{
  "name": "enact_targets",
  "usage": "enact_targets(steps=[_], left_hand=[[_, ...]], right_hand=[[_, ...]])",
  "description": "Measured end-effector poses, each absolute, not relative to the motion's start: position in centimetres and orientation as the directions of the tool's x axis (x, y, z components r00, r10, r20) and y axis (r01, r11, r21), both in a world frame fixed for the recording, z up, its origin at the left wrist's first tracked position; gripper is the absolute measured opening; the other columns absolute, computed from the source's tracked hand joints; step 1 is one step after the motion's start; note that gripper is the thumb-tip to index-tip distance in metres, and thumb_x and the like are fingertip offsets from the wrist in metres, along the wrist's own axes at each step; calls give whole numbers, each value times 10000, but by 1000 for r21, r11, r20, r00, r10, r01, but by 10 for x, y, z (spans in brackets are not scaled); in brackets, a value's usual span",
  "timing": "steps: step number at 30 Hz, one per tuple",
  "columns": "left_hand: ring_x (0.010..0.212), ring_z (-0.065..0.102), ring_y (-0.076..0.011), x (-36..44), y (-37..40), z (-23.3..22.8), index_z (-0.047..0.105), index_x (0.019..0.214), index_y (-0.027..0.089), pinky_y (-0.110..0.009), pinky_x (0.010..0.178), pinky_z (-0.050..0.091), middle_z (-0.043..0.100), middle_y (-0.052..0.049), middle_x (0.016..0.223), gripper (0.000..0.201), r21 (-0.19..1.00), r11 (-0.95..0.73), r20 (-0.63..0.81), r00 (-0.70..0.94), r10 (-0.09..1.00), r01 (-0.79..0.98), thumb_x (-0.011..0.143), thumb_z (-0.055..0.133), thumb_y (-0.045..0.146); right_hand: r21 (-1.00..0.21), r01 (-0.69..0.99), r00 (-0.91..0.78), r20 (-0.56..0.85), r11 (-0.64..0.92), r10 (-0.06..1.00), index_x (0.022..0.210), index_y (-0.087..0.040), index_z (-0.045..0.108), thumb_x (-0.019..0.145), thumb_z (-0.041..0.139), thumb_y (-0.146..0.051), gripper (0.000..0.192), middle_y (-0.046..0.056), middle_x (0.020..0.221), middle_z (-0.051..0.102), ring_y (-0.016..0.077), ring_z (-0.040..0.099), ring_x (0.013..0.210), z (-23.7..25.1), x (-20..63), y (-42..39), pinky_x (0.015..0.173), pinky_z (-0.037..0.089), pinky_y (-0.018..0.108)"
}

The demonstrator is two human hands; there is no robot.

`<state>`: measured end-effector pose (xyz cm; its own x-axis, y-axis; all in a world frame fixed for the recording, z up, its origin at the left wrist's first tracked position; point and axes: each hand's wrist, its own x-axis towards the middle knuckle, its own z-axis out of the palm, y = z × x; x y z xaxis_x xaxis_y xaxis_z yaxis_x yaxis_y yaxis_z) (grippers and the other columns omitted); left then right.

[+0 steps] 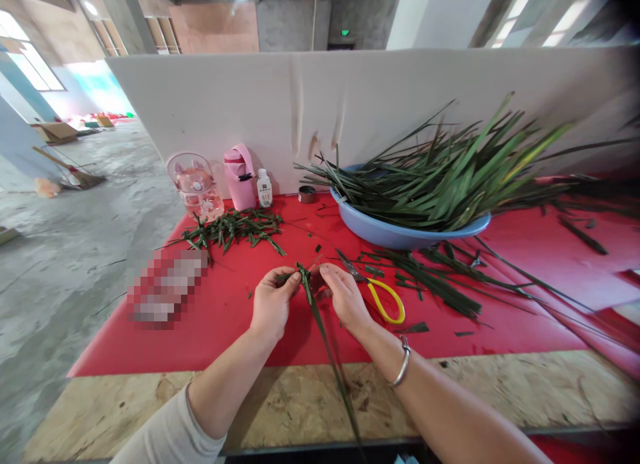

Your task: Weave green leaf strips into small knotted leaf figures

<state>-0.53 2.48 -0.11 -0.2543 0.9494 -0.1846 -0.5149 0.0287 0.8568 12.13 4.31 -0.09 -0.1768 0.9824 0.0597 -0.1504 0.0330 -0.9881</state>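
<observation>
both hands, left hand [270, 303] and right hand [345, 297], are pinching a long green leaf [320, 324] taut for folding; scissors [380, 294] are lying beside them on the red table [225, 317]

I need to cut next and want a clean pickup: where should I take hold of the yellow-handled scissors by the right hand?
Probably by the yellow loop handle of the scissors, coming from the near side with the right hand. The loops lie flat on the red mat, open toward the person and clear of leaves, while the dark blades point away toward the blue basin among leaf scraps.
</observation>
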Motion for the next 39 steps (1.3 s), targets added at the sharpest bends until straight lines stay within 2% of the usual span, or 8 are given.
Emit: enact_targets(steps=[3, 6, 9, 13, 22, 27, 32, 39], left_hand=[[587, 553, -77, -6, 24, 1, 555, 756, 155, -188, 590, 414, 583, 41, 599, 345, 883, -21, -125, -277, 953, -469, 520, 781, 266], [590, 533, -63, -6, 23, 2, 538, 763, 163, -172, 585, 401, 563, 50, 612, 287, 928, -93, -32, -324, 945, -361, 582, 745, 247], [564, 502, -51, -7, 21, 4, 526, 753, 165, -160, 555, 387, 544, 54, 611, 240, 957, -154, 62, -347, 936, -244, 625, 717, 234], [550, 498, -58, -7, 17, 8, 531, 759, 163, -165, 534, 387, 548, 45, 613, 211, 973, -179, 119, -345, 931, -147, 648, 699, 226], [610, 565, -99, -5, 13, 12, 563, 751, 160, -206, 591, 441, 607, 2, 675, 172, 979, -196, 166, -334, 928, -60, 658, 690, 228], [680, 593, -137, -7, 12, 12, 615, 773, 162, -239, 651, 453, 640, -30, 724, 173, 979, -202, 199, -354, 914, 29, 644, 708, 228], [753, 615, -152, -7, 11, 14, 620, 798, 163, -259, 734, 464, 662, -49, 774, 155, 972, -229, 234, -343, 910, 56, 672, 687, 223], [592, 554, -89, -8, 17, 9, 539, 983, 177, -193, 585, 435, 566, 34, 632, 371, 988, -144, 116, -343, 932, -58, 657, 702, 247]], right_hand=[[-982, -180, -81, 67, 51, 994, 763, -182, 555, 794, 511, -358, 184, 3, 650, 554, 132, 532, 571, -1, 122, 43, 486, 428, 233], [-970, -48, -1, 239, 238, 971, 847, -188, 586, 774, 569, -295, 130, 15, 742, 592, 129, 552, 626, 1, 123, 41, 562, 456, 242], [-935, -6, -98, 354, 355, 930, 952, -190, 623, 786, 578, -279, 193, 59, 916, 636, 162, 592, 793, 3, 124, 37, 695, 481, 277], [-949, -138, -171, 304, 283, 937, 1016, -204, 625, 768, 625, -293, 264, 59, 966, 654, 169, 608, 848, 1, 124, 39, 775, 484, 308], [-878, 22, -282, 454, 479, 845, 948, -214, 646, 763, 646, -284, 198, 49, 930, 595, 162, 561, 861, 1, 128, 45, 751, 456, 292], [-867, 103, -282, 445, 488, 850, 891, -194, 634, 742, 664, -299, 185, 48, 884, 605, 171, 564, 833, 9, 129, 44, 774, 443, 310], [-902, 165, -269, 348, 399, 898, 873, -176, 629, 761, 629, -324, 186, 42, 818, 634, 174, 571, 781, 8, 127, 42, 748, 444, 307], [-984, 2, -309, 168, 177, 936, 885, -164, 627, 780, 588, -351, 219, 37, 844, 660, 172, 598, 799, 6, 118, 39, 762, 461, 301]])
